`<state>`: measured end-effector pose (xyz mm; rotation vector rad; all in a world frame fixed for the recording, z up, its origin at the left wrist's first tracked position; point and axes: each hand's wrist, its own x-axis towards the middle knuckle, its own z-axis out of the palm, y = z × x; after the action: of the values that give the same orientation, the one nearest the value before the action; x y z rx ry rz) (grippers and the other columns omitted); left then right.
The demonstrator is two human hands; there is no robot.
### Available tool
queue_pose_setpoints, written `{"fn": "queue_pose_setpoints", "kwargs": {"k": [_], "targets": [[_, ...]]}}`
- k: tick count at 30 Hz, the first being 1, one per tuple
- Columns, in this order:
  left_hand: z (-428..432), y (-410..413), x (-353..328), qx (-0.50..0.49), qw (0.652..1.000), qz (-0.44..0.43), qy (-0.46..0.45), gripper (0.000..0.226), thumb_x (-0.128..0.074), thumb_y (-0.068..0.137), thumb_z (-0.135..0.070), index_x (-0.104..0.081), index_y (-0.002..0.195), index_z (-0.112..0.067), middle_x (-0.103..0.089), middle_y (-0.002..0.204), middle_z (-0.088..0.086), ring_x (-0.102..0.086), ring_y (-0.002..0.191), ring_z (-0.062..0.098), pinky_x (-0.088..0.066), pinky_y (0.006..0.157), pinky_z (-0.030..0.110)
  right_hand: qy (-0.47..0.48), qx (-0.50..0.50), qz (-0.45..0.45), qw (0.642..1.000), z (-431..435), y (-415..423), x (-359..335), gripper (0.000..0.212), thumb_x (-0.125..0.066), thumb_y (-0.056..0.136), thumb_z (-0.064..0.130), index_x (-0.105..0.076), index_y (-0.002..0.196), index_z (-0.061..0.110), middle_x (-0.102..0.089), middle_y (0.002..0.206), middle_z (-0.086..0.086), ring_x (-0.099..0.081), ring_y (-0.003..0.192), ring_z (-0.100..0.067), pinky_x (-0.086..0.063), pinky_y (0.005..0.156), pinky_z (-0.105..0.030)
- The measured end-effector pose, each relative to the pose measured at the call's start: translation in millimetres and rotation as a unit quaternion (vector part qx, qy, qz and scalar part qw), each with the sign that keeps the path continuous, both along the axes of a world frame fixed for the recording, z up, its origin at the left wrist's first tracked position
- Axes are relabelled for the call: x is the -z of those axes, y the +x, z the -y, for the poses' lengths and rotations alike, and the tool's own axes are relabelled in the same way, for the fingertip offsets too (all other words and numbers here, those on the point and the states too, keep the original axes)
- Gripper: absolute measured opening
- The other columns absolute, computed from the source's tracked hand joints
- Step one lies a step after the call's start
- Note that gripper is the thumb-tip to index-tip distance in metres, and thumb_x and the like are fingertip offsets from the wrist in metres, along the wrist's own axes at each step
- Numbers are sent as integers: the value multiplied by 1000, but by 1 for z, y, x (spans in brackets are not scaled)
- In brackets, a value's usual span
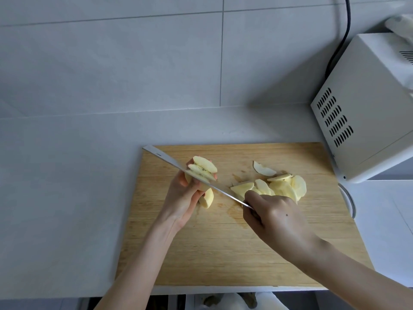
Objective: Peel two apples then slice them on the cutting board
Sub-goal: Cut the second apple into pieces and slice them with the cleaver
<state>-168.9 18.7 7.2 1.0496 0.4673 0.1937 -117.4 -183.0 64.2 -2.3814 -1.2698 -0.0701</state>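
On the wooden cutting board [245, 253], my left hand [183, 198] grips a peeled apple piece [204, 168] cut into several slices, core side up. My right hand [272, 218] grips the handle of a long knife [178, 165]; its blade slants up to the left and lies across the held apple. One more pale apple piece [206, 199] sits under my left fingers. A pile of peeled apple slices [281, 186] lies on the board just beyond my right hand, partly hidden by it.
A white microwave [366, 108] stands at the right, close to the board's far right corner, with a black cable [344, 41] running up the tiled wall. A white round object [349, 198] peeks out at the board's right edge. The grey counter [67, 198] stretches left.
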Motion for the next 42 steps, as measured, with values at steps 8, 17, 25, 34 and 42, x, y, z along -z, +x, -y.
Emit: {"fn": "queue_pose_setpoints", "kwargs": {"k": [8, 17, 25, 34, 42], "targets": [[1, -4, -3, 18, 997, 23, 68, 63, -89, 56, -40, -66, 107, -12, -67, 105, 21, -62, 102, 38, -48, 86, 49, -18, -9, 13, 1000, -5, -2, 0, 20, -57, 72, 8, -40, 63, 15, -21, 47, 11, -16, 37, -11, -2, 43, -10], [8, -2, -4, -33, 996, 40, -67, 29, -63, 79, -23, -68, 103, -7, -67, 109, 19, -60, 110, 45, -54, 90, 44, -1, -19, 18, 1000, -11, -4, 5, 18, -58, 72, 9, -42, 64, 13, -22, 48, 11, -18, 37, -12, -16, 37, -18], [-6, 1, -4, 14, 995, 50, 82, 93, -87, 46, -55, -57, 118, -5, -67, 111, 18, -59, 105, 50, -44, 88, 65, 33, -3, -21, 999, -13, -4, 3, 27, -57, 75, 9, -33, 65, 17, -22, 45, 11, -17, 37, -14, -22, 31, -23], [1, 3, -8, -10, 984, 46, 171, 95, -87, 45, -59, -58, 120, -10, -66, 109, 19, -61, 99, 47, -48, 76, 66, 26, -1, -32, 999, -13, -2, 1, 35, -57, 75, 8, -24, 70, 21, -21, 45, 11, -16, 37, -13, -14, 34, -19], [3, 7, -6, 46, 994, 68, -72, 69, -86, 50, -51, -71, 105, -11, -66, 115, 17, -59, 112, 43, -49, 97, 47, 6, 6, -35, 999, -16, -4, -1, 35, -57, 72, 8, -25, 69, 20, -21, 45, 11, -15, 36, -13, -4, 38, -13]]}}
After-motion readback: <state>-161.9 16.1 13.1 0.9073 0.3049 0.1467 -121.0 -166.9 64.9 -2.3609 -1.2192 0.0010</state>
